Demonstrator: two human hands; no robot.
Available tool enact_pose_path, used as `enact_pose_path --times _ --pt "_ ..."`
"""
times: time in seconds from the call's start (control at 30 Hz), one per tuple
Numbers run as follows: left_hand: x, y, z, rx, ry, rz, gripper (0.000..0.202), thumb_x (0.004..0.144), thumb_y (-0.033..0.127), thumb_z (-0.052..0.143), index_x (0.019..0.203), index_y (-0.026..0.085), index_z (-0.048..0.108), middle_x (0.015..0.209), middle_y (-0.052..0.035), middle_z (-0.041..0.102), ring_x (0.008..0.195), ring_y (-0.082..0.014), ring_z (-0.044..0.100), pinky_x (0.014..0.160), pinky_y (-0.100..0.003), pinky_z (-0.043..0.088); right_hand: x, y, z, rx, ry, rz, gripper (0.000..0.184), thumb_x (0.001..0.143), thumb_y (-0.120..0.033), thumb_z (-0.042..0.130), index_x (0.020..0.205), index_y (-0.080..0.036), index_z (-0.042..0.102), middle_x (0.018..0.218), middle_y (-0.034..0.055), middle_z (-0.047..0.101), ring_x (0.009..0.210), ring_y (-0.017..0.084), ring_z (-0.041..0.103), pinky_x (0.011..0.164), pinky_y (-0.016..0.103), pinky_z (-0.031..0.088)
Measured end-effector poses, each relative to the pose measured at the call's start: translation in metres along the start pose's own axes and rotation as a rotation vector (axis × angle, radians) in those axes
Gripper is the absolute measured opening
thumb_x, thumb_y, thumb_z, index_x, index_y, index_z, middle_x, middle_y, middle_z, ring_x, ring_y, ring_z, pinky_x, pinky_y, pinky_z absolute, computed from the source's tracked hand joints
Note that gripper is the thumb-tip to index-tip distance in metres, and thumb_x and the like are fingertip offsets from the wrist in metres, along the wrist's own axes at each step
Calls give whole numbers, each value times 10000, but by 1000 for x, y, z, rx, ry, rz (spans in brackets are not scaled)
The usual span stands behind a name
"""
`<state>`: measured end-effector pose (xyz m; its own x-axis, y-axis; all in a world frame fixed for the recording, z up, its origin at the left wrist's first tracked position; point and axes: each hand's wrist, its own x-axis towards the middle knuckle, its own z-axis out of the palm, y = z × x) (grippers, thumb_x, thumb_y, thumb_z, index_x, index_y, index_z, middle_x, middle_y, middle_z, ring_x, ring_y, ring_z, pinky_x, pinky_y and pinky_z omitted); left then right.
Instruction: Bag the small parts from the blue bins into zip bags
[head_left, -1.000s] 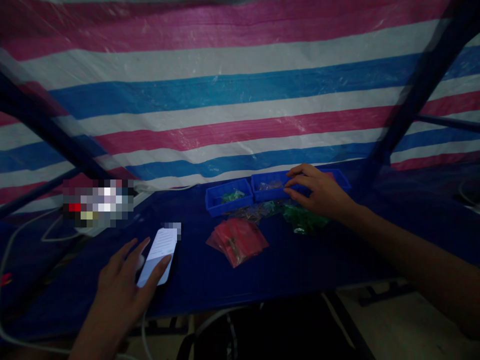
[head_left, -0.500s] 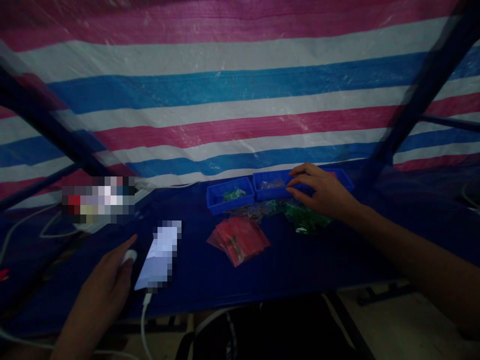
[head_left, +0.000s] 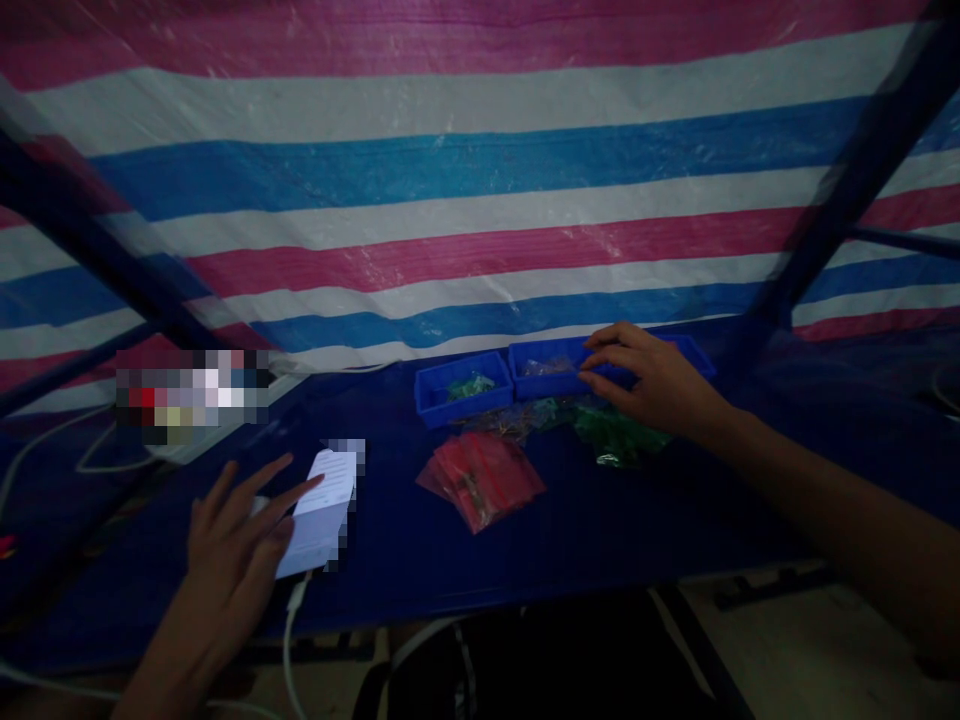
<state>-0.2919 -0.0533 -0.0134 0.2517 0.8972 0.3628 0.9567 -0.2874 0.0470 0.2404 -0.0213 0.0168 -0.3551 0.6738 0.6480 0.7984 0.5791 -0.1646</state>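
Phone (head_left: 324, 510) — lit white screen, flat, cabled.

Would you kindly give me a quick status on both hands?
Left hand open, fingertips on phone. Right hand resting on blue tray, fingers curled. Red bags lie between.

No legible text anywhere; phone screen (head_left: 322, 510) lines apparently too small, partly pixelated.
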Motion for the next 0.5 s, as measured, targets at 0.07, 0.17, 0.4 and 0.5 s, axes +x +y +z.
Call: enact_pose_path --times 0.07,0.17,0.4,0.5 --pt "0 -3 4 -35 -5 7 560 1048 468 243 1358 293 676 1649 -49 399 1612 -354 97 1243 -718 116 0 -1 0 -6 -4 0 154 959 -283 643 1081 -241 728 1232 113 649 1150 294 650 1000 506 571" --pt "2 -8 9 -26 -10 -20 542 1062 463 241 1386 322 652 1670 -33 362 1611 -361 92 1226 -748 81 0 -1 0 -1 -8 7 152 960 -282 642 1080 -244 727 1229 113 649 1147 294 651 992 513 574" --pt "10 -15 13 3 -49 -50 561 1061 497 242 1403 310 646 1669 -44 357 1606 -376 96 1232 -739 97 0 -1 0 12 -19 24 158 952 -277 648 1079 -251 738 1236 113 650 1153 299 649 1002 522 573" --pt "10 -13 12 -24 -43 -55 567 1067 492 225 1414 306 633 1677 -41 345 1611 -356 86 1243 -724 80 0 -1 0 9 -22 25 157 960 -289 641 1076 -252 740 1237 115 650 1153 297 650 999 522 575"
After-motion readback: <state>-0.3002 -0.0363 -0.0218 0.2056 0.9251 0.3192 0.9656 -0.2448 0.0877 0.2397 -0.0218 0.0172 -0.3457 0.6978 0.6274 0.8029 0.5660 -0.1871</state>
